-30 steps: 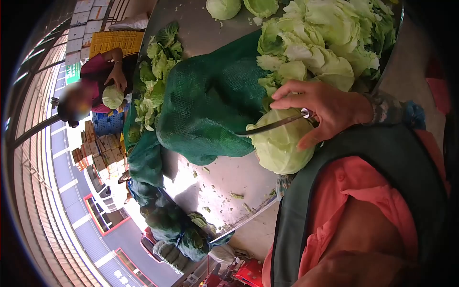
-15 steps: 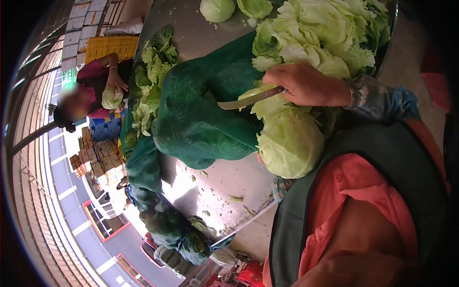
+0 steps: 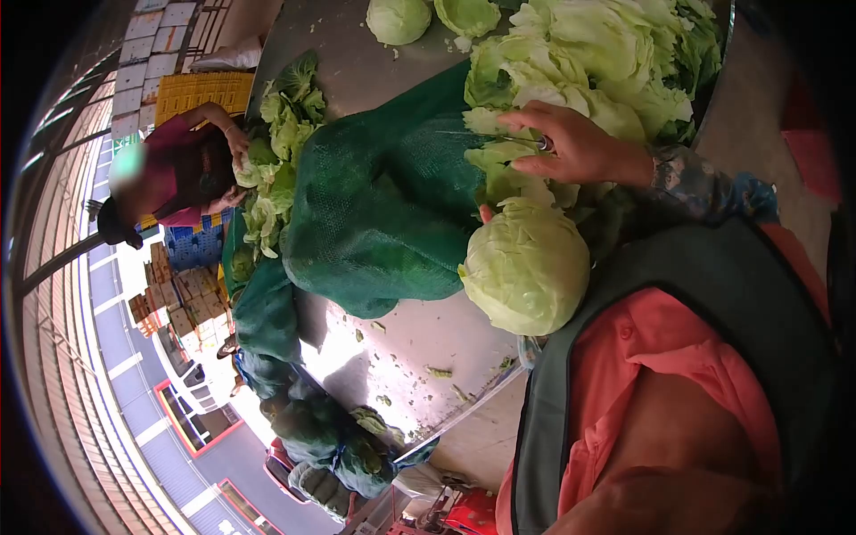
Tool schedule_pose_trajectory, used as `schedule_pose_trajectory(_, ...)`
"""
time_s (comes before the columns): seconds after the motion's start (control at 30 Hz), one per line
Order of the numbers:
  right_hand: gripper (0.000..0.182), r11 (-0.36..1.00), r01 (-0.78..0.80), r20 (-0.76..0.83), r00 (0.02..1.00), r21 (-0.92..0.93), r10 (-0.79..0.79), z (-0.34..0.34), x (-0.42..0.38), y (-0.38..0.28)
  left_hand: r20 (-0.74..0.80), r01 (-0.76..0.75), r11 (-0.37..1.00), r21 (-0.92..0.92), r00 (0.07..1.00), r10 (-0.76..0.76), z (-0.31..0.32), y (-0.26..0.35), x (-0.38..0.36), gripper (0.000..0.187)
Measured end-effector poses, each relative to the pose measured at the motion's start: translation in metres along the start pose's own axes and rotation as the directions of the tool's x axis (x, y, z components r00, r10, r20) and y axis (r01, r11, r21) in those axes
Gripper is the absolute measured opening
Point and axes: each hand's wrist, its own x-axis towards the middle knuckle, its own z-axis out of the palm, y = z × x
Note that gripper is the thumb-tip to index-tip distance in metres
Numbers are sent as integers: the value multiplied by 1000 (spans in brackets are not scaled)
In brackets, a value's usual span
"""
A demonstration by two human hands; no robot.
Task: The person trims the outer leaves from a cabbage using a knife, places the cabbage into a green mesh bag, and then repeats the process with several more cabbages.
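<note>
My right hand [image 3: 580,147] is closed on the handle of a knife [image 3: 545,143], its index finger and thumb stretched forward. The blade [image 3: 473,134] appears nearly edge-on, a thin line over the green mesh bag. A pale green cabbage [image 3: 526,267] sits close to my body, just below my right hand. My left hand [image 3: 486,214] is mostly hidden behind this cabbage and holds it; only a fingertip shows at its upper edge. Loose outer leaves [image 3: 508,169] lie between the cabbage and my right hand.
A full green mesh bag [image 3: 374,196] lies on the metal table [image 3: 419,343]. Stripped leaves [image 3: 606,62] are heaped at the top right, near two cabbages [image 3: 399,20]. Across the table, a co-worker [image 3: 192,165] handles leafy cabbage. More filled bags [image 3: 312,419] stand beyond the edge.
The knife has turned from broadside to nearly edge-on, and my right fingers have extended. The cabbage has shifted slightly left and looks barer on top. The co-worker's hands have moved to the leaf pile.
</note>
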Motion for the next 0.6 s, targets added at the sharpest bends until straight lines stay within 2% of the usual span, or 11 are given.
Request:
schedule_pose_trajectory(0.03,48,969,-204,244,955,139,167,-9,7,-19,6,5,1000,0,1000,-5,-1,-1,-1,77)
schedule_pose_trajectory(0.07,45,882,-417,487,830,220,271,-18,17,-39,11,8,1000,0,1000,-8,-1,-2,0,77)
schedule_pose_trajectory(0.1,43,753,-614,705,642,237,302,-23,22,-48,20,12,1000,-6,1000,-12,-2,-3,0,77)
schedule_pose_trajectory(0.17,32,750,-532,649,739,393,184,3,15,-26,41,21,1000,-23,999,-20,-3,-4,1,77)
schedule_pose_trajectory(0.23,27,674,-608,696,692,420,192,2,20,-28,55,31,999,-39,998,-29,-5,-6,0,77)
schedule_pose_trajectory(0.33,37,596,-567,509,812,569,287,10,12,-24,63,47,997,-68,997,-43,-11,-11,-1,77)
schedule_pose_trajectory(0.4,28,583,-519,362,855,625,372,21,6,-11,75,51,994,-97,996,-43,-13,-13,0,77)
schedule_pose_trajectory(0.43,24,580,-491,283,864,650,416,23,3,-5,81,51,992,-111,996,-43,-14,-14,0,77)
schedule_pose_trajectory(0.47,24,574,-532,300,840,623,453,16,5,-3,87,54,990,-127,995,-43,-15,-16,0,77)
schedule_pose_trajectory(0.57,27,583,-519,212,832,625,513,5,3,-9,105,48,983,-178,994,-30,-11,-22,-2,76)
schedule_pose_trajectory(0.6,26,619,-434,128,871,655,475,1,0,-8,110,43,983,-181,994,-24,-10,-22,-2,76)
